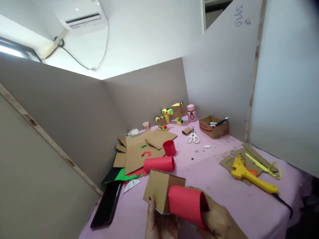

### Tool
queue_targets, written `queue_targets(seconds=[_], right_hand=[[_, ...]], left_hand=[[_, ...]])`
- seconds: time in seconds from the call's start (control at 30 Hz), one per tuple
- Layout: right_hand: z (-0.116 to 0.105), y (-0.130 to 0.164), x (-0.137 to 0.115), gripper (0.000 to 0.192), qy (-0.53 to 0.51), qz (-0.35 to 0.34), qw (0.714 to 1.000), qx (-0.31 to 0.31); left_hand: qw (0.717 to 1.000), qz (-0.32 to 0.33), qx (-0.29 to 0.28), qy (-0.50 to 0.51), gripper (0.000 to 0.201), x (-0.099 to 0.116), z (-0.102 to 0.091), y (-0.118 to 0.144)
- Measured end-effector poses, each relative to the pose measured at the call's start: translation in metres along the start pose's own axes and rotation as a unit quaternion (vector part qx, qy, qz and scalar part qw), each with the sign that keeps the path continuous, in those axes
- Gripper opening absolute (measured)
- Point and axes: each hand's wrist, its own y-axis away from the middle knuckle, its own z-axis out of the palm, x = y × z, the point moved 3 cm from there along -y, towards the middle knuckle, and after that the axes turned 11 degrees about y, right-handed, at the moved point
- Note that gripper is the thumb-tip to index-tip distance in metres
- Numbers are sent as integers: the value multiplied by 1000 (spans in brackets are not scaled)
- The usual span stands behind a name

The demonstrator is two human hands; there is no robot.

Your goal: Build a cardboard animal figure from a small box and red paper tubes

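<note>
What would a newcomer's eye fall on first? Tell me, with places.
Probably the bright red paper-like tube against the brown cardboard box, both held low at centre by the left hand and right hand. Next, the yellow plastic glue gun at right, then the yellow spotted tube-and-box figures at the back.

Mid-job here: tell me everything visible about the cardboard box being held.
The cardboard box is plain brown and angular, its flat panels meeting at a crease, with pale edges. It is held tilted over the pink cloth. The left grip supports it low down, thumb against the lighter panel. A red tube meets the darker panel; I can't tell whether it's glued.
</note>
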Motion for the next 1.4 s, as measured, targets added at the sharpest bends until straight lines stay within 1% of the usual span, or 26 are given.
queue_targets(seconds=[0.07,0.1,0.2,0.3,0.37,0.47,0.53,0.6,0.73,0.9,1.03,1.17,1.33,1.4], right_hand=[[1,1,1,37,-16,-10,1000,-3],[1,3,2,39,-21,-15,1000,-5],[4,7,7,42,-21,-6,1000,-21],[3,7,12,40,-30,37,997,-65],[2,5,13,37,-40,45,994,-94],[0,2,15,35,-61,44,991,-110],[2,3,19,32,-78,66,989,-110],[4,7,24,28,-94,95,985,-114],[7,13,33,28,-109,116,980,-117],[5,12,34,27,-100,109,982,-115],[4,10,30,29,-75,87,988,-101],[4,9,26,31,-55,74,990,-109],[-3,8,30,28,-25,87,994,-56],[-7,4,27,26,-7,79,995,-55]], left_hand=[[1000,0,-8,-7,58,0,2,1],[1000,0,-3,-9,60,-1,3,1],[999,10,41,-15,63,-2,10,2],[993,20,114,-25,57,-4,19,3],[983,26,176,-39,52,-5,23,2],[961,32,269,-59,43,-8,29,2],[952,41,299,-58,36,-10,33,1],[951,51,300,-49,34,-13,37,0],[957,58,280,-46,45,-18,38,-2],[963,49,261,-45,49,-18,31,0],[966,33,254,-35,44,-17,26,0],[972,28,232,-18,40,-13,23,-2],[983,3,181,32,51,-9,11,-6],[985,-5,165,45,56,-8,6,-7]])
